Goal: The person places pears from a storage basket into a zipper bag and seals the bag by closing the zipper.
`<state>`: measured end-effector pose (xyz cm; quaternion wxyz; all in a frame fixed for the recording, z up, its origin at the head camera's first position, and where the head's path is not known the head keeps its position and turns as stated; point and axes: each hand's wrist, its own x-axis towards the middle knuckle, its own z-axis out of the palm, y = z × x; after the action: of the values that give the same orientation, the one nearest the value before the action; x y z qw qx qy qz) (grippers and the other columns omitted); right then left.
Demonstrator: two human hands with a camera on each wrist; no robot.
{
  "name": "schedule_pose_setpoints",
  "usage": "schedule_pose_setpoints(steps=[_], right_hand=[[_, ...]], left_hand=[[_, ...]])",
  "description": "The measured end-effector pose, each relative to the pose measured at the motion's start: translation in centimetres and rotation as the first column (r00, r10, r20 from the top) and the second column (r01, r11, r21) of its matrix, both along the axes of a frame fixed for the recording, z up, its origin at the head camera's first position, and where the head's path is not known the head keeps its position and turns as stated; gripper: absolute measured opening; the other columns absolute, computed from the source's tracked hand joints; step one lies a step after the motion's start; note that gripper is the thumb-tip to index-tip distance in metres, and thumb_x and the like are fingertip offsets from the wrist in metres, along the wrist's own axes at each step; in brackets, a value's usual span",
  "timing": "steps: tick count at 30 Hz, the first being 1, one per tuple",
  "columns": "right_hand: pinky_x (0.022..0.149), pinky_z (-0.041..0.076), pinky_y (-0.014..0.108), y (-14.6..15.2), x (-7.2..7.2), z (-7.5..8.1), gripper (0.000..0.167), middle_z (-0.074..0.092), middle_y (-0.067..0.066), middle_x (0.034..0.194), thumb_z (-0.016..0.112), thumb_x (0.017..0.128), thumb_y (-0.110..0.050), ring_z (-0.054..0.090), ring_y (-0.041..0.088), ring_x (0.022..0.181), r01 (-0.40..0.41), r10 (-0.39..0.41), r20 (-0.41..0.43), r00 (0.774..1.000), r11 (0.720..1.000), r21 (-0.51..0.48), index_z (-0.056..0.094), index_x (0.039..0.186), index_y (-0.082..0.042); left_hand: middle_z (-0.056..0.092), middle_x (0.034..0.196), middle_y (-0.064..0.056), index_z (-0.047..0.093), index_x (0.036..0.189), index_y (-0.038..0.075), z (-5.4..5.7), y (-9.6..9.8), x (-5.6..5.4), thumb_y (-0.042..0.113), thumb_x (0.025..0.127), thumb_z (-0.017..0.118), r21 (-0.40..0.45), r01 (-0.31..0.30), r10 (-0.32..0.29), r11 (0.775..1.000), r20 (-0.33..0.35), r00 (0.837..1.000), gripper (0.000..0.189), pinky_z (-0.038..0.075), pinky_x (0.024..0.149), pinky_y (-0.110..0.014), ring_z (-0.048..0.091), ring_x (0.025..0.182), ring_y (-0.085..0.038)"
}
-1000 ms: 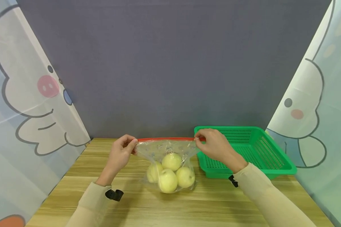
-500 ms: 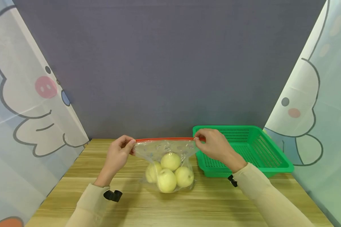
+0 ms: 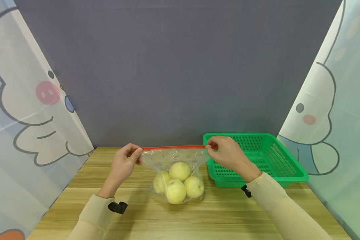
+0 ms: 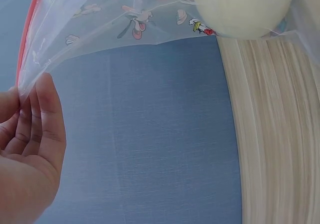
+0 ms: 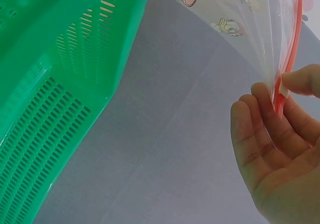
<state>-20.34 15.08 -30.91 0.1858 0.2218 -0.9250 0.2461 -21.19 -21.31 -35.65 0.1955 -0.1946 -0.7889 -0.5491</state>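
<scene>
A clear zip bag [image 3: 156,160] with printed cartoon figures and a red zip strip [image 3: 174,147] holds several round, pale yellow-green fruits [image 3: 176,191]. The strip is stretched nearly level between my two hands, while the bottom of the bag is low at the wooden table. At the left end, my left hand [image 3: 123,164] pinches the top corner between thumb and fingers. My right hand [image 3: 228,154] grips the other end; in the right wrist view its thumb presses a small whitish slider [image 5: 283,87] on the strip against the fingers.
A green slotted plastic basket [image 3: 258,181] stands on the wooden table [image 3: 180,223], just right of the bag and partly behind my right forearm. A dark grey cloth [image 3: 180,73] hangs at the back, with cartoon-printed curtains [image 3: 33,140] on both sides.
The head view has shifted slightly, moving the scene a little to the left. Both hands keep their hold on the bag's strip, which stays stretched between them.
</scene>
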Motion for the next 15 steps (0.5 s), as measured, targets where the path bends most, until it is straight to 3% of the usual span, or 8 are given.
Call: schedule_pose_setpoints(steps=[15], right_hand=[[0.074, 0.053, 0.038, 0.83, 0.06, 0.03, 0.013, 0.069, -0.006, 0.089, 0.062, 0.096, -0.017, 0.061, 0.013, 0.081, 0.029, -0.029, 0.02, 0.999, 1.0, 0.004, 0.074, 0.098, -0.013]], left_hand=[[0.063, 0.08, -0.015, 0.067, 0.101, -0.001, 0.01, -0.11, -0.13, 0.014, 0.103, 0.06, -0.003, 0.012, -0.012, 1.0, 0.015, 1.0, 0.017, 0.059, 0.064, -0.03, 0.063, 0.069, -0.019]])
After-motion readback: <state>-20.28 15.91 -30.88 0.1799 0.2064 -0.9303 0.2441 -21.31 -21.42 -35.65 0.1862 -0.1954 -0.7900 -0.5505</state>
